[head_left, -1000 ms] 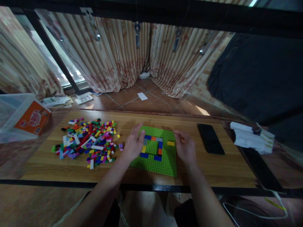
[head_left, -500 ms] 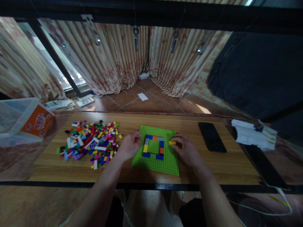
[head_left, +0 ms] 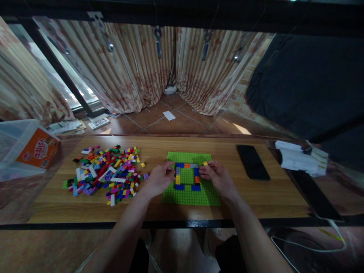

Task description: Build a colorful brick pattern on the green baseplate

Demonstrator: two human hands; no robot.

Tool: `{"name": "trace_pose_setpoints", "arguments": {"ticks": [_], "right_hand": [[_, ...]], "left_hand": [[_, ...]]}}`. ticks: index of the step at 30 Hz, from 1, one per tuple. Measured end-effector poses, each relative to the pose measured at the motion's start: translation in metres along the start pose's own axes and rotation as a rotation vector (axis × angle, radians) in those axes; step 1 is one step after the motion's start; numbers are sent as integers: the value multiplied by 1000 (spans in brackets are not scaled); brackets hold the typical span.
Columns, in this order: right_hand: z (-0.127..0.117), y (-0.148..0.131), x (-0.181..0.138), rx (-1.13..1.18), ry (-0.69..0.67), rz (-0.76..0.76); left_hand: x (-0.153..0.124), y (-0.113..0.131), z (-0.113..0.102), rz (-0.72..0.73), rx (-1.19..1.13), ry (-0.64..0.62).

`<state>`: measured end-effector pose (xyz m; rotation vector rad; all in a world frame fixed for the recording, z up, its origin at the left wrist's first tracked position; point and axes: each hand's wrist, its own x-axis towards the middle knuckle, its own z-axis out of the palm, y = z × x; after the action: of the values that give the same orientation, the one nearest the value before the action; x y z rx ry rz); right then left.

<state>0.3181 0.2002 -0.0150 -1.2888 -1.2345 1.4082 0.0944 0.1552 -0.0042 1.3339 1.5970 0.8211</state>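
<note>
A green studded baseplate [head_left: 184,198] lies on the table in front of me. On it stands a low square outline of toy bricks [head_left: 187,165] in blue, orange, yellow and grey, with a gap in its near side. My left hand [head_left: 161,176] is at the plate's left edge, its fingers curled over that edge beside the outline. Between the thumb and finger of my right hand [head_left: 217,177] is a small yellow brick [head_left: 205,163]. That hand is over the plate's right side, its other fingers close to the outline's right wall.
Left of the plate spreads a pile of loose colourful bricks [head_left: 110,174]. A black phone [head_left: 253,162] lies to the right, with papers [head_left: 298,159] and a dark cabled device [head_left: 315,197] beyond it. A clear plastic bin [head_left: 17,146] stands far left.
The green baseplate has turned slightly and now sits straighter. My right hand has moved a little left with the yellow brick tilted up. My left hand's fingers have curled in more.
</note>
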Motion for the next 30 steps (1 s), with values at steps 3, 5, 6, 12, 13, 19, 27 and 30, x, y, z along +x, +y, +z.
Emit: {"name": "trace_pose_setpoints", "arguments": {"ticks": [3,5,6,12,13,19,27,30], "right_hand": [[0,0,1,13,11,1],[0,1,2,11,11,-6],[0,1,3,8,9,-10],[1,-3,5,-206,20,-145],[2,-5,4,-305,36,-207],[23,-15,-4,-707,-67,-530],[36,-7,0,-945,-144,-637],[37,-5,1,-984,-144,-642]], "left_hand": [[0,-1,1,48,38,-13],[1,-1,1,63,63,-15],[1,0,1,67,72,-12],[0,6,4,68,86,10],[-1,6,5,66,84,15],[0,5,10,53,62,40],[-2,9,8,64,35,15],[-1,7,10,52,42,21]]}}
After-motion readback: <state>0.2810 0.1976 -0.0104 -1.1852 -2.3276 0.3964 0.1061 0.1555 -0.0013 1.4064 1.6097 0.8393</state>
